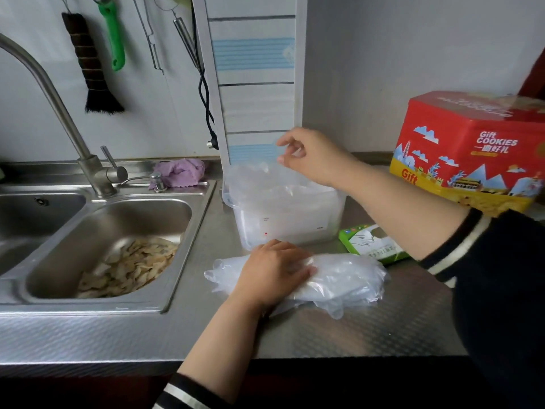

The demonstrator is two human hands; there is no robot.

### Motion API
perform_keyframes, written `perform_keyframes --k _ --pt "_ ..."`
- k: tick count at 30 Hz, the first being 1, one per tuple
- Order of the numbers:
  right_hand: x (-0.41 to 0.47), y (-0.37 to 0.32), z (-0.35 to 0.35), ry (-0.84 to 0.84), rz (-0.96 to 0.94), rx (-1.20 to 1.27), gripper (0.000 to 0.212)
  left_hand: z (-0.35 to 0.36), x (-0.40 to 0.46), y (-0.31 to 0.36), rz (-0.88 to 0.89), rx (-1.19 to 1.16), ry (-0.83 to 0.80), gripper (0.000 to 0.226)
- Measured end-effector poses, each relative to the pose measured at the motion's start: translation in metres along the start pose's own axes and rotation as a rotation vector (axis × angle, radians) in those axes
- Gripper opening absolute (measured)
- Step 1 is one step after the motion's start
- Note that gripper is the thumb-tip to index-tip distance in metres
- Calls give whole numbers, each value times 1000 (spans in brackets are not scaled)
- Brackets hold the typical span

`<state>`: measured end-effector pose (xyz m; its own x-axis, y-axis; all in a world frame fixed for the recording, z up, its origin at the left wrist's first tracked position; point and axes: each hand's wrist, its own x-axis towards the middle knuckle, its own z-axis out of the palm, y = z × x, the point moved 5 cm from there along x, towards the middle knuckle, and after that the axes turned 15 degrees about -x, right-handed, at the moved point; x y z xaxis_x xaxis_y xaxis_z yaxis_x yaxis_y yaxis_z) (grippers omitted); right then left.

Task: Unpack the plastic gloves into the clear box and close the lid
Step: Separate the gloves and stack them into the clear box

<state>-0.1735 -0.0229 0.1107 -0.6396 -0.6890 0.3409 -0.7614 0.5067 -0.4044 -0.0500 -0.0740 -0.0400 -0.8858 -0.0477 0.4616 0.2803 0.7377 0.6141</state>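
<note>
A clear plastic box (295, 222) stands on the steel counter, with thin plastic gloves bulging out of its open top. My right hand (312, 154) hovers above the box and pinches a sheet of clear glove film (259, 175) between thumb and fingers. In front of the box lies a stack of plastic gloves (348, 278) on the counter. My left hand (274, 273) lies on top of that stack, fingers curved over it. A green and white glove package (371, 243) lies to the right of the box. No lid can be made out.
A steel sink (112, 246) with pale peelings in it sits to the left, with a tap (59, 113) behind. A purple cloth (180, 172) lies at the back. A red cookie tin (472, 152) stands at the right. A striped panel (253, 84) rises behind the box.
</note>
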Motion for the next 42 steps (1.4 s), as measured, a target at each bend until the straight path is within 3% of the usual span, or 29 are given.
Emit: perform_keyframes --k 3,5,7,11,14,17,22,25,28,32,34,42 --pt "-50 -3 -10 183 -132 31 11 -4 -1 3 50 -45 71 29" --pt "-79 2 -7 126 -120 -26 15 -8 0 5 97 -57 150 23" --pt "-100 14 5 -45 -36 -92 33 -12 -1 8 128 -62 241 19" --pt "-111 30 19 -307 101 -77 90 -25 -6 22 253 -5 446 14" --pt "-111 35 23 -480 167 -29 98 -30 -10 30 333 -1 527 10" --pt "-106 31 21 -539 182 12 108 -33 -11 30 312 -22 586 17" --pt "-99 13 22 -606 130 -50 66 -35 -13 24 178 -61 627 29" --pt "-90 5 31 -503 142 67 36 -37 -14 26 187 -82 640 40" --pt "-75 -2 22 -311 133 254 18 -45 -18 26 221 -61 755 41" --pt "-51 -5 -8 -164 89 364 26 -50 -22 26 211 -62 854 32" --pt "-37 -6 -21 -121 32 358 18 -50 -22 27 212 -68 842 31" --pt "4 14 -44 209 23 619 33 -52 -21 25 185 -89 822 30"
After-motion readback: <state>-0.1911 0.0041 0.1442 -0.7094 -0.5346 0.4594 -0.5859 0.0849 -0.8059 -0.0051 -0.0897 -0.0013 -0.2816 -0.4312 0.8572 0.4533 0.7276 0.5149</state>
